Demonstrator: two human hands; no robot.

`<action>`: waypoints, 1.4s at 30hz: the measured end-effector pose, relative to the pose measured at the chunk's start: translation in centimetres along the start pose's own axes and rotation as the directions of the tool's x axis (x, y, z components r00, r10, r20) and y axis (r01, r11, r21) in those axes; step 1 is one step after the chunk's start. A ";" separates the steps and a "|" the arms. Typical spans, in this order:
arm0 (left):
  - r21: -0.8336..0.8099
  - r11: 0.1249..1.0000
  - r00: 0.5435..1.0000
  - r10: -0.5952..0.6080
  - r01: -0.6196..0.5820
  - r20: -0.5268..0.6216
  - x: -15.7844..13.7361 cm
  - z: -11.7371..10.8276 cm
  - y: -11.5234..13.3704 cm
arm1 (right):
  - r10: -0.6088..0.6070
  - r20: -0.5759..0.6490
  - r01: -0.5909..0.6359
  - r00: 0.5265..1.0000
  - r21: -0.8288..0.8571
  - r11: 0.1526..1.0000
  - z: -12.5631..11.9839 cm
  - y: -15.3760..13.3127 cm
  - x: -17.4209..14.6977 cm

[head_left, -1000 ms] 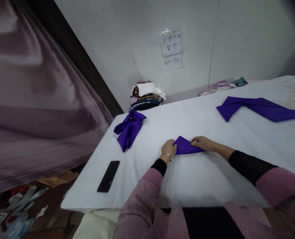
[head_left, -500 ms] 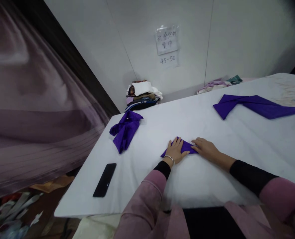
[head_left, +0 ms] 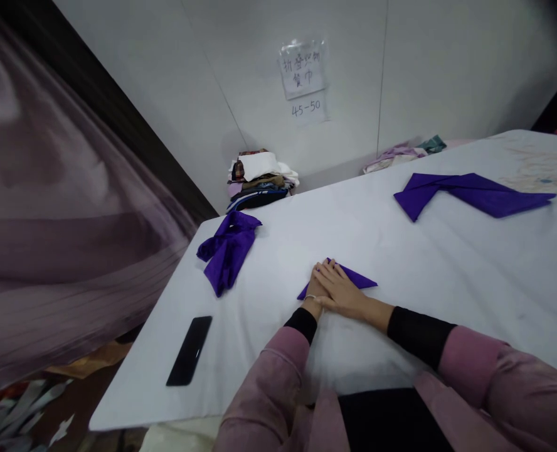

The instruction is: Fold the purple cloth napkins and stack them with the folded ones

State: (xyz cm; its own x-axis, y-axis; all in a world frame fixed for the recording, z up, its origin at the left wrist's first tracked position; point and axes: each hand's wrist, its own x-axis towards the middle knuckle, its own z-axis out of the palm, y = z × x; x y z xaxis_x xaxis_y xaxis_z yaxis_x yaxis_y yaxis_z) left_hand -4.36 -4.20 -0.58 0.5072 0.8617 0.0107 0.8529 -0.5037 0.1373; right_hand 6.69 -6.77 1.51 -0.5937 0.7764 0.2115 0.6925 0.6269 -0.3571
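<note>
A purple cloth folded into a flat triangle (head_left: 359, 278) lies on the white-covered table (head_left: 278, 370) in front of me. Flat on its left part rests my left hand (head_left: 315, 289), wearing a bracelet, mostly hidden under the other hand. On top of it lies my right hand (head_left: 342, 294), fingers stretched out and palm down. Both hands press on the cloth and neither grips it. The triangle's right point and lower left corner stick out from under the hands.
A crumpled purple cloth (head_left: 230, 250) lies at the left, with a black phone (head_left: 189, 351) nearer me. Another purple cloth (head_left: 476, 191), loosely folded, lies far right. Stacked fabrics (head_left: 259, 182) and a loose fabric pile (head_left: 396, 157) sit by the wall. A curtain (head_left: 71, 238) hangs at left.
My right hand has left the cloth's right end and moved left onto my left hand. My left hand has stayed on the cloth. The view has shifted slightly.
</note>
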 end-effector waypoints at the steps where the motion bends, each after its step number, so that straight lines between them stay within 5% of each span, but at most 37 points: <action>1: 0.021 0.999 0.999 0.032 -0.032 0.018 -0.1 -0.2 0.0 | 0.018 0.005 -0.018 1.000 0.006 1.000 0.1 0.4 0.0; 4: 0.093 0.990 0.992 0.101 -0.107 0.072 -0.3 -0.8 0.0 | 0.061 0.017 -0.061 0.998 0.013 0.998 0.2 1.7 -0.6; 15: 0.007 1.000 0.999 0.028 -0.028 0.044 -0.4 -1.7 0.6 | 0.027 0.031 -0.022 0.999 -0.139 0.990 -0.4 7.4 -4.7; 19: -0.031 1.000 0.999 0.005 -0.003 0.053 -1.1 -2.0 -0.2 | 0.033 0.041 -0.025 0.999 -0.167 0.986 -0.6 7.6 -4.8; 28: 0.005 0.949 0.948 -0.315 0.315 0.043 -6.7 -2.3 -3.7 | 0.004 0.042 0.003 0.999 -0.160 0.987 -0.4 7.9 -5.1; 34: -0.061 0.966 0.967 -0.253 0.252 -0.008 -9.9 -2.5 -5.3 | 0.016 0.048 -0.008 0.999 -0.165 0.986 -0.4 8.0 -5.1; 42: -0.229 0.920 0.912 -0.363 0.317 -0.193 -9.7 -2.6 -4.7 | 0.046 0.088 -0.030 0.995 -0.178 0.984 -0.8 7.6 -5.0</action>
State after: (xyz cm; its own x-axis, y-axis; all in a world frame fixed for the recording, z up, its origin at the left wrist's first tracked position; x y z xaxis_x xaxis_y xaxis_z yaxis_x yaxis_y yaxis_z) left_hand -13.62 -10.01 1.27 0.1293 0.9800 0.1511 0.9174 -0.1761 0.3568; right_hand 15.29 -5.86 -1.56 -0.5951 0.7955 0.1141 0.7717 0.6053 -0.1952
